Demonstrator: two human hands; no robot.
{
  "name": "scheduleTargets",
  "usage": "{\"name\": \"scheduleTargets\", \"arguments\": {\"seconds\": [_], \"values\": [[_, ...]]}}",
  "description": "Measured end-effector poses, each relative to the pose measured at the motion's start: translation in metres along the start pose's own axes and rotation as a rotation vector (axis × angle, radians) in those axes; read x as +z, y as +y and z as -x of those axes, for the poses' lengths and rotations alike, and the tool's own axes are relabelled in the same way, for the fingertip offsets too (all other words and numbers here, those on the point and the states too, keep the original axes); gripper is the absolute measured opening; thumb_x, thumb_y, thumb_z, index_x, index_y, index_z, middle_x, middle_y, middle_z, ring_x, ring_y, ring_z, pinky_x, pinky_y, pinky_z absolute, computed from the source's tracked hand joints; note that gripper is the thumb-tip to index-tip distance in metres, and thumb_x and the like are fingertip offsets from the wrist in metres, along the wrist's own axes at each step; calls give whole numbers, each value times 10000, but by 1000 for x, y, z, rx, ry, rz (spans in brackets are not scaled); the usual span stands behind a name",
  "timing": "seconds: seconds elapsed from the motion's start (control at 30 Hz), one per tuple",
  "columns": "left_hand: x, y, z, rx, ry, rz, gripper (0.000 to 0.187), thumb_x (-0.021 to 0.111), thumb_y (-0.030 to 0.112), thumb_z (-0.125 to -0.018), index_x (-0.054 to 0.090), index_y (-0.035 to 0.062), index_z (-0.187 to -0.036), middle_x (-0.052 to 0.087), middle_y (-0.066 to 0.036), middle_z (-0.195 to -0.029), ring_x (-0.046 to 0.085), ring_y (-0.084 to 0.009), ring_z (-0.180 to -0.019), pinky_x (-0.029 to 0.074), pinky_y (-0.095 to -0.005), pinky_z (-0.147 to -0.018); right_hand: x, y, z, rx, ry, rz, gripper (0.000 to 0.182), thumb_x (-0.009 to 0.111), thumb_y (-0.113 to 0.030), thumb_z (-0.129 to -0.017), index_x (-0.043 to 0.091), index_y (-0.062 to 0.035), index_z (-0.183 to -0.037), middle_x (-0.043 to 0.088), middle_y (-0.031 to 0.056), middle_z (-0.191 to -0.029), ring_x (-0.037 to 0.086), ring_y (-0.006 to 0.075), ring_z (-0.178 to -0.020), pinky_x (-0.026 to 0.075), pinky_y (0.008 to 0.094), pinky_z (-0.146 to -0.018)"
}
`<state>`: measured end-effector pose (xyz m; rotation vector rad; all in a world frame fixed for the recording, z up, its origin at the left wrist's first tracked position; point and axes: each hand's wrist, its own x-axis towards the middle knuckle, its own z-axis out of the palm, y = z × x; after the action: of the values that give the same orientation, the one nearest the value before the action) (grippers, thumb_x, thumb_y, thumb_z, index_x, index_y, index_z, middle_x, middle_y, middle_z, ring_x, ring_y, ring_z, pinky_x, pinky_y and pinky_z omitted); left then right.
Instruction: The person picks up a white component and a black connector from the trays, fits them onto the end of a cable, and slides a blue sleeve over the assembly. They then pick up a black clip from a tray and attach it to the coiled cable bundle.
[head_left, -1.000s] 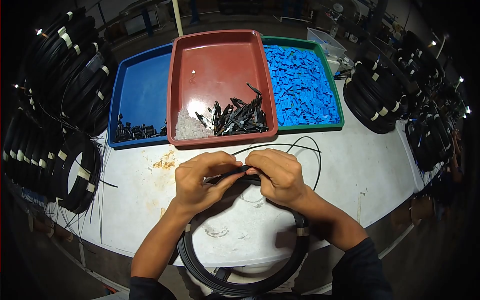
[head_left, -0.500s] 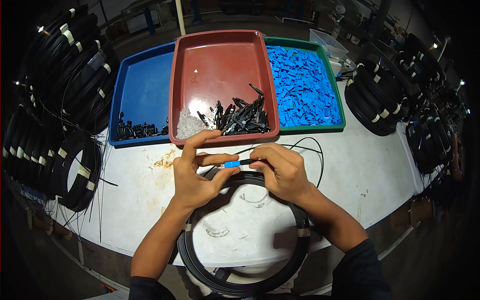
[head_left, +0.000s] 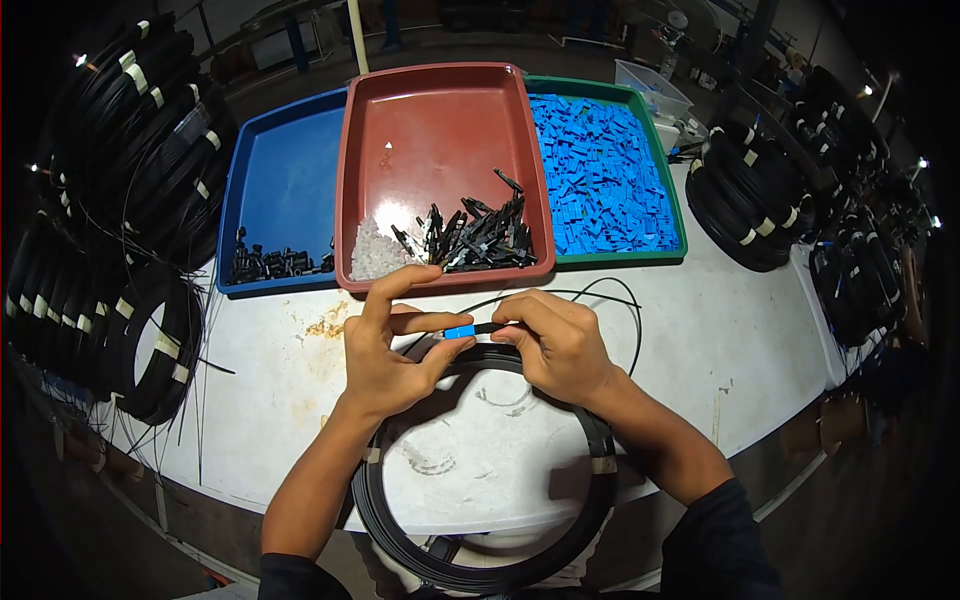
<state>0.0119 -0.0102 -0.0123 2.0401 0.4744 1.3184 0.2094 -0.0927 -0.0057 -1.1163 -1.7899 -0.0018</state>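
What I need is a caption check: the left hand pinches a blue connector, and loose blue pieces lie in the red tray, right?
Wrong tray: the left hand pinches a blue connector, but the head view shows loose blue pieces in the green tray.

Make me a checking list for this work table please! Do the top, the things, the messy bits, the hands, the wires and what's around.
Surface: white table, brown stain and dark scuffs.
Things: blue connector and black piece, end to end.
Clutter: small black parts in blue tray; black and clear-white parts in red tray; blue parts in green tray.
Hands: left pinches the connector, right the black piece.
Cables: big black coil near the hands; thin loop behind the right.
Surroundings: more coils on both sides.
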Motion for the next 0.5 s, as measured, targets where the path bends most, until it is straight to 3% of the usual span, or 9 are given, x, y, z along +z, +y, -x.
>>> {"name": "scheduleTargets", "arguments": {"seconds": [0.37, 0.5], "values": [[-1, 2, -2, 22, -19, -1, 689, 886, 47, -755, 513, 25, -1334, 798, -98, -868, 783, -180, -798, 561, -243, -758, -1, 3, 1, 8, -9, -15, 197, 754, 57, -785, 627, -14, -918, 661, 120, -835, 659, 314, -687, 517, 394, -598], [-6, 5, -7, 11, -71, -36, 744, 903, 74, -738, 498, 27, -1361, 790, -141, -993, 780, -228, -936, 570, -283, -834, -2, 7, 1, 73, -84, 37, 145, 740, 7, -825, 651, 0, -938, 696, 124, -866, 679, 302, -735, 529, 384, -665]]}}
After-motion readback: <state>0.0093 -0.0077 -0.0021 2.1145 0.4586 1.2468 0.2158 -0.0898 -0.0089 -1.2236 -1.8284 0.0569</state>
